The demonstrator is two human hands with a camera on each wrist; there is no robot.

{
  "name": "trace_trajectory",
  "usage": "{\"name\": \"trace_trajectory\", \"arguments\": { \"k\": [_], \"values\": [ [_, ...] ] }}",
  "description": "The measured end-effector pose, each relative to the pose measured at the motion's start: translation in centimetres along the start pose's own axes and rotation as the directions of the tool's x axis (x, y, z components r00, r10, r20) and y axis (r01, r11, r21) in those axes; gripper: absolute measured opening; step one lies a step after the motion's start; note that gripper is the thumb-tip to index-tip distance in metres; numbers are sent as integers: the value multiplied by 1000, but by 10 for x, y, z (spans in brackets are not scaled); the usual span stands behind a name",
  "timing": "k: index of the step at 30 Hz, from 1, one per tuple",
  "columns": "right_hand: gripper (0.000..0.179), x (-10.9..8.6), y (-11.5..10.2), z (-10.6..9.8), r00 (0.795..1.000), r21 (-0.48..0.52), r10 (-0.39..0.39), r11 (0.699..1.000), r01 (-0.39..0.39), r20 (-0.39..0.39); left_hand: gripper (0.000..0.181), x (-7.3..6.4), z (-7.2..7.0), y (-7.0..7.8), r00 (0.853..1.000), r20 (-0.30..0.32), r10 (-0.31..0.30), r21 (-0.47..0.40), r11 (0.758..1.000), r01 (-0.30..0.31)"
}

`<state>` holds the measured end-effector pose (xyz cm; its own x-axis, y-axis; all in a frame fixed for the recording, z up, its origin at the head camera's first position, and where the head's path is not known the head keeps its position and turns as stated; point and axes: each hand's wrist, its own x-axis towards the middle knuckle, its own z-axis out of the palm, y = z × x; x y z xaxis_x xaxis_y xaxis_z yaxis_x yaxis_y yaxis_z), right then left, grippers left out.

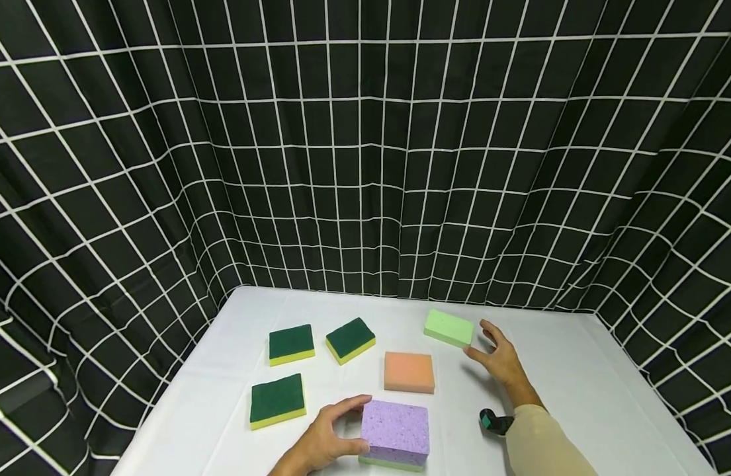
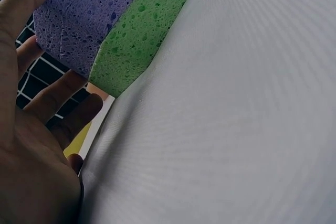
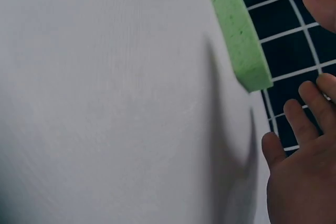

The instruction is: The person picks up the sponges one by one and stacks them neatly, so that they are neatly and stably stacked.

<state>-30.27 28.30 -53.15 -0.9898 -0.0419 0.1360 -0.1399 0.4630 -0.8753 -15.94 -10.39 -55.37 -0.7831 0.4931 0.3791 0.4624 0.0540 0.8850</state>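
Observation:
A purple sponge (image 1: 395, 426) lies flat on a green one (image 1: 391, 464), edges nearly flush, at the table's near side. My left hand (image 1: 323, 436) is at its left end, thumb tip at the near corner and index fingertip at the far corner. In the left wrist view the other fingers spread loosely beside the stack. My right hand (image 1: 501, 360) is just right of a light green sponge (image 1: 450, 327) near the back edge, thumb and fingers parted around its right end. A gap shows between that sponge (image 3: 239, 35) and the fingers in the right wrist view.
An orange sponge (image 1: 409, 372) lies mid-table. To its left are three yellow sponges with dark green tops (image 1: 290, 344) (image 1: 350, 339) (image 1: 277, 400). A black device (image 1: 495, 422) is worn at my right wrist. Black curtains with white grid lines (image 1: 365, 165) surround the white table (image 1: 222, 370).

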Motion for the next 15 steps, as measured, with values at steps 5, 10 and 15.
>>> {"name": "trace_trajectory", "arguments": {
  "k": [5,10,15],
  "values": [
    [94,5,5,-1,994,-38,97,995,-95,44,67,-2,0,1,1000,2,-14,-6,1000,14],
    [100,12,6,1,986,-93,150,985,-143,74,68,-2,0,3,1000,-7,-2,18,1000,2],
    [100,16,6,2,982,-134,168,979,-155,88,68,-1,1,3,1000,-2,-19,0,1000,19]
  ]
}}
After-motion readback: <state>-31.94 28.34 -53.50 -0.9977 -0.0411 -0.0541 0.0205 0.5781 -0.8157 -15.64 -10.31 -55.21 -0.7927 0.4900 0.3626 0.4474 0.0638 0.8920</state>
